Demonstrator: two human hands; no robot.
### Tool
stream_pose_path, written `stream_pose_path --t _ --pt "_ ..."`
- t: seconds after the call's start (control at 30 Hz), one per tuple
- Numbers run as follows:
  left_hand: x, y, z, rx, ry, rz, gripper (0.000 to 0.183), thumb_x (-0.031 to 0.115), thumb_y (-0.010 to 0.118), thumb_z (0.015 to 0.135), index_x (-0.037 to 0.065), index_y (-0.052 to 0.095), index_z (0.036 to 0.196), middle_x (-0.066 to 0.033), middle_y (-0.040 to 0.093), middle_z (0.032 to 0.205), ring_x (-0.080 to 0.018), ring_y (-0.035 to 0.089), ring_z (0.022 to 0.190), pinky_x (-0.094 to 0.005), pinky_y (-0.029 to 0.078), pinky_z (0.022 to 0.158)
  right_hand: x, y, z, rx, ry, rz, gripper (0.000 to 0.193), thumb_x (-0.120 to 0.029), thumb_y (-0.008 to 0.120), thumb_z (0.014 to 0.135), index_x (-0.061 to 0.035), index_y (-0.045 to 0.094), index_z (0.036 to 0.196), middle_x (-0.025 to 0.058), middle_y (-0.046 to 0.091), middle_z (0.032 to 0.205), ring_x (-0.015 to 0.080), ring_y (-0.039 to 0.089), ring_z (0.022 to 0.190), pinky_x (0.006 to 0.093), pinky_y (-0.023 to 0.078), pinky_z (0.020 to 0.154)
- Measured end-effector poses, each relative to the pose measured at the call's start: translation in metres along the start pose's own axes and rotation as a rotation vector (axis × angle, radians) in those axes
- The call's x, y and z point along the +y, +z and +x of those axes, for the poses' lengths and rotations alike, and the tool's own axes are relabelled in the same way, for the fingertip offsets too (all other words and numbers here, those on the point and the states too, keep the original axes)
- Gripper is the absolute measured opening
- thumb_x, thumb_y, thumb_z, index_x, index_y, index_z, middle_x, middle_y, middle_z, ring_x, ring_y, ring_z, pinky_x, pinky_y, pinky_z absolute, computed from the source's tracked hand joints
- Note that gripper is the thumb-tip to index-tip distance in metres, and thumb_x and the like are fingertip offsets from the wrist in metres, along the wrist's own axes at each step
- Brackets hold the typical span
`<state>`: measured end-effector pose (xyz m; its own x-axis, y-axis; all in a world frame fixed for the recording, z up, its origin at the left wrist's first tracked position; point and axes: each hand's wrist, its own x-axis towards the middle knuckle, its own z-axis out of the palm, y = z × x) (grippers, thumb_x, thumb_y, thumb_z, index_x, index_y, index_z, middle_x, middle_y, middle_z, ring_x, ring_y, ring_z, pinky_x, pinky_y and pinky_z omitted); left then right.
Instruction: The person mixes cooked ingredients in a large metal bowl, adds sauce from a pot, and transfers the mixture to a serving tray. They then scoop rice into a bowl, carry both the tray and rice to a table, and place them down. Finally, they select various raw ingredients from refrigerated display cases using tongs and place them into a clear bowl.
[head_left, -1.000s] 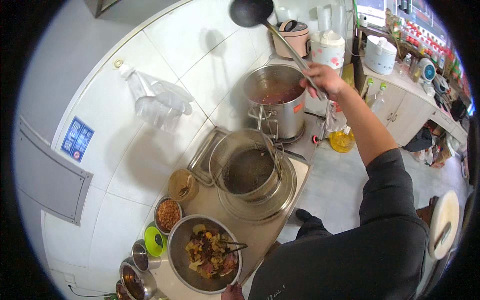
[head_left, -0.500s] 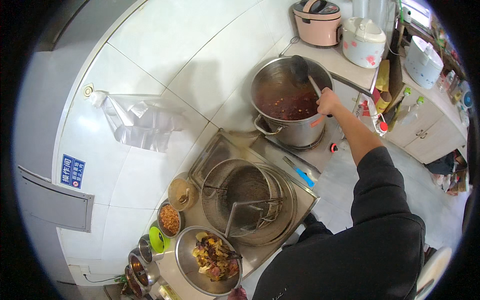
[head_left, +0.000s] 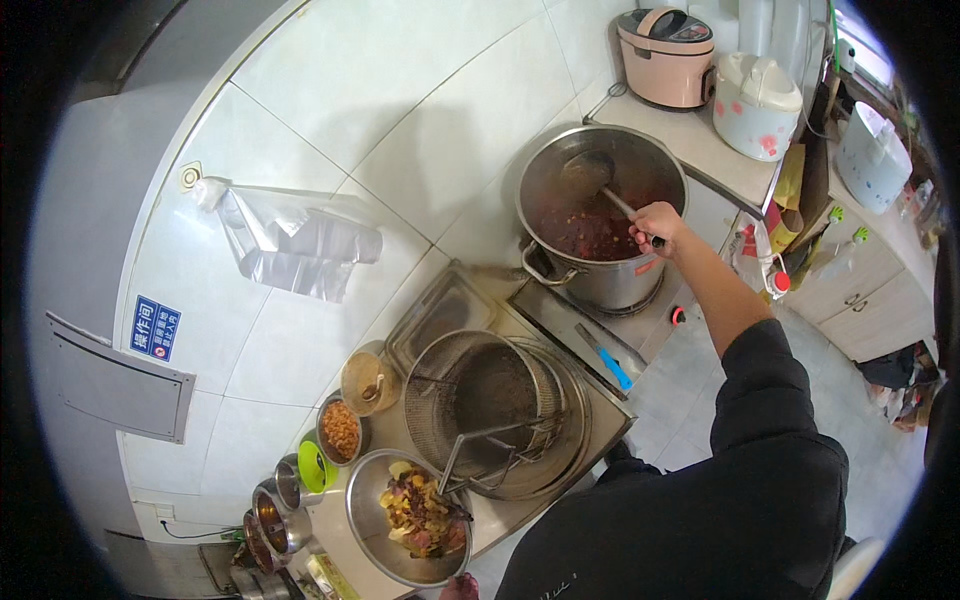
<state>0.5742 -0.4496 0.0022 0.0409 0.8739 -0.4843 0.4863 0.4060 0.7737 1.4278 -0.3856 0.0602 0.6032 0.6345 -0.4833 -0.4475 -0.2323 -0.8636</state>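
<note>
My right hand (head_left: 658, 230) is closed round the handle of a long metal ladle (head_left: 618, 203). The ladle's round bowl hangs over or dips into dark reddish broth with small bits floating in it; its exact depth I cannot tell. This broth fills much of a large steel stockpot (head_left: 612, 280) at the back right. At the lower edge, only a small part of my left hand (head_left: 460, 588) shows beside the rim of a wide steel bowl (head_left: 368, 507). Yellow, pink and dark brown pieces of food (head_left: 420, 510) lie in that bowl. My left fingers are mostly hidden.
A mesh strainer basket (head_left: 425, 400) rests in a round basin on the counter. Nearby lie a blue-handled knife (head_left: 608, 362), a bowl of orange-brown bits (head_left: 340, 432) and a green cup (head_left: 314, 466). Rice cookers (head_left: 668, 65) stand behind the pot. A plastic bag (head_left: 300, 245) hangs on the wall.
The ladle's bowl has turned from its dark underside to its hollow side and come lower and toward the pot's left. The whole view has shifted slightly. My left hand stays beside the bowl's rim.
</note>
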Motion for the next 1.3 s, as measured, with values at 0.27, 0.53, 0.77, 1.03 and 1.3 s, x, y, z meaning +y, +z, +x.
stream_pose_path --t 0.27,0.53,0.77,1.03,1.3 --pt "-0.054 -0.017 0.035 0.013 -0.050 0.050 0.019 0.020 0.055 0.095 0.007 0.058 0.082 -0.0036 0.055 0.068 -0.0133 0.046 0.053 -0.0244 0.036 0.043 -0.040 -0.009 -0.057 0.007 -0.048 0.125 0.005 0.001 0.056 0.085 0.0028 0.058 0.080 0.0088 0.054 0.062 0.0141 0.049 0.046 0.0297 0.034 0.038" --pt "-0.009 0.011 0.013 0.190 0.020 -0.321 0.010 0.011 0.059 0.090 0.006 0.053 0.083 -0.0064 0.052 0.067 -0.0187 0.049 0.055 -0.0309 0.043 0.049 -0.076 -0.003 -0.108 -0.129 -0.216 -0.109 0.023 0.003 0.055 0.079 0.0052 0.055 0.102 0.0118 0.056 0.068 0.0150 0.050 0.048 0.0308 0.037 0.038" --pt "0.020 0.033 0.007 0.409 -0.312 -0.953 0.013 0.010 0.054 0.094 0.007 0.045 0.103 -0.0079 0.054 0.082 -0.0206 0.054 0.066 -0.0398 0.052 0.062 -0.107 0.053 -0.168 -0.609 -0.256 -0.085 0.052 -0.001 0.060 0.075 0.0055 0.044 0.124 0.0134 0.058 0.078 0.0127 0.049 0.044 0.0244 0.036 0.037" --pt "0.030 0.046 -0.003 0.479 -0.330 -0.840 0.027 0.016 0.059 0.093 0.003 0.043 0.110 -0.0093 0.057 0.086 -0.0233 0.063 0.077 -0.0363 0.055 0.066 -0.057 0.189 -0.170 -1.070 0.061 -0.116 0.061 -0.012 0.067 0.078 0.0069 0.042 0.130 0.0098 0.054 0.071 0.0083 0.041 0.037 0.0221 0.029 0.031" --pt "0.046 0.051 -0.006 0.518 -0.365 -0.862 0.026 0.016 0.055 0.094 0.000 0.044 0.111 -0.0126 0.059 0.092 -0.0230 0.064 0.080 -0.0363 0.056 0.071 0.018 0.340 -0.153 -1.436 0.232 -0.553 0.041 -0.003 0.055 0.082 0.0056 0.051 0.122 0.0118 0.062 0.079 0.0134 0.051 0.042 0.0254 0.040 0.036"
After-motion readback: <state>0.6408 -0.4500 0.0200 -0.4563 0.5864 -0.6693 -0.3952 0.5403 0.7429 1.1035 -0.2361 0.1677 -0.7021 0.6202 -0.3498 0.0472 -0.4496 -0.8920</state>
